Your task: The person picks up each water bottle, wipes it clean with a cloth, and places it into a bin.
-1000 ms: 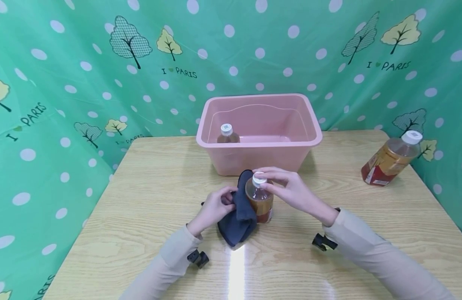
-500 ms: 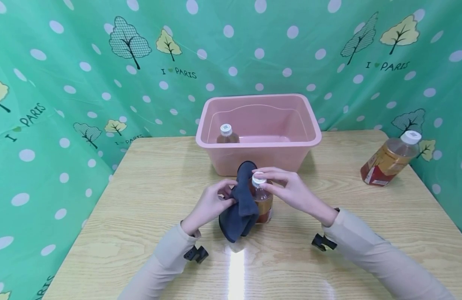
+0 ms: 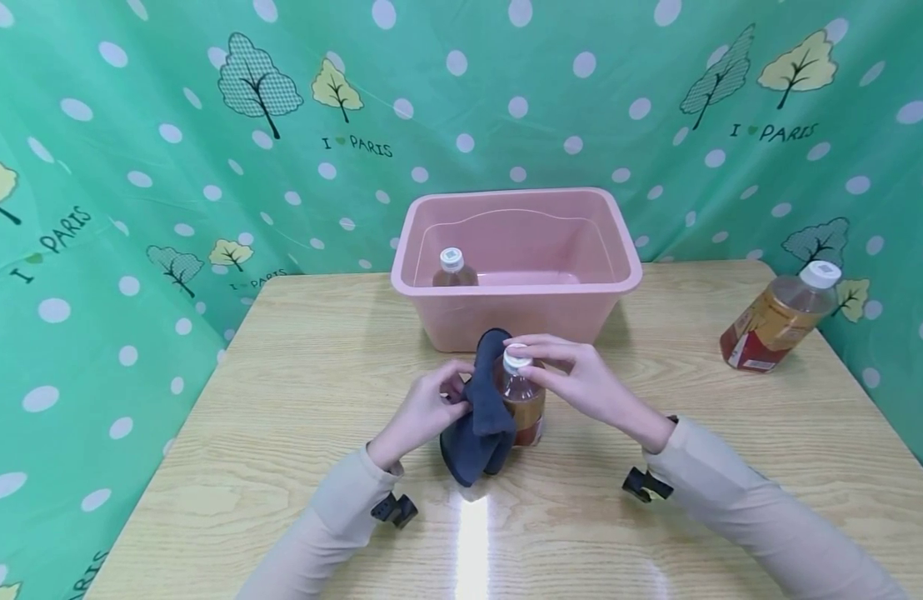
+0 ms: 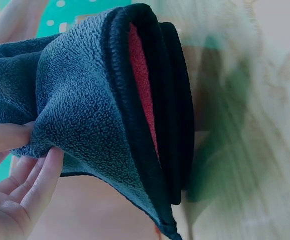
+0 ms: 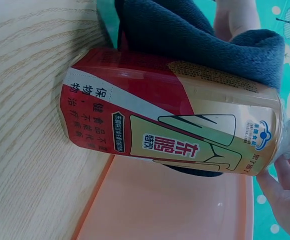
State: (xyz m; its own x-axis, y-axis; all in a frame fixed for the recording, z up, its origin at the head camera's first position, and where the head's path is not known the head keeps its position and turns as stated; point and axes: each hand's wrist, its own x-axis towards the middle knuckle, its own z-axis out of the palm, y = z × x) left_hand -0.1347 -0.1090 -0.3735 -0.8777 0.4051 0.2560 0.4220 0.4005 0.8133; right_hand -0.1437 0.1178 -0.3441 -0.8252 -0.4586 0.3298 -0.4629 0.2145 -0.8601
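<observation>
Showing, left wrist only: red cloth lining (image 4: 142,75)

The towel (image 4: 79,95) is matt cloth with a rough, looped pile. The drink bottle (image 5: 180,112) is smooth, clear plastic with a glossy printed label (image 5: 175,137); its cap (image 3: 517,359) is plastic. The tub (image 3: 521,317) is smooth plastic with slight sheen. The counter (image 3: 319,375) has a glossy wood-grain surface.
</observation>
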